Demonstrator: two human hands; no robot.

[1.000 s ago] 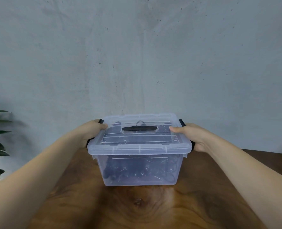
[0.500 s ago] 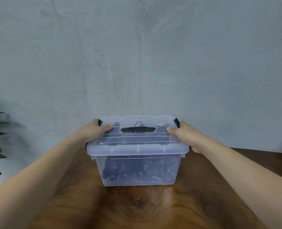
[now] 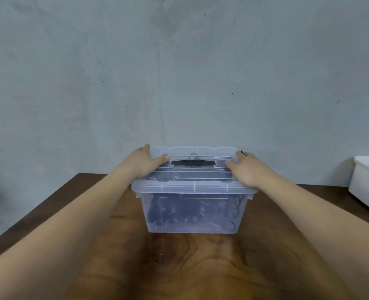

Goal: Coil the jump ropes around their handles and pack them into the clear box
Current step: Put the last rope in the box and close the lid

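- Box (image 3: 190,226), centre, on table (image 3: 179,267): lid (image 3: 192,186) on, dark ropes (image 3: 157,215) inside.
- Our left hand (image 3: 145,163) and right hand (image 3: 247,169) grip the lid's ends, thumbs on top.
- White tub (image 3: 367,187), right edge.

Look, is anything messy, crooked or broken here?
Nothing stands out. The lid sits level on the clear box, the dark jump ropes are inside, and the left hand and right hand hold the lid's ends. Nothing is spilled on the table.

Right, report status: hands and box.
Left hand, right hand grip the lid ends. Clear box on table, lid on, jump ropes inside. White tub far right, apart.
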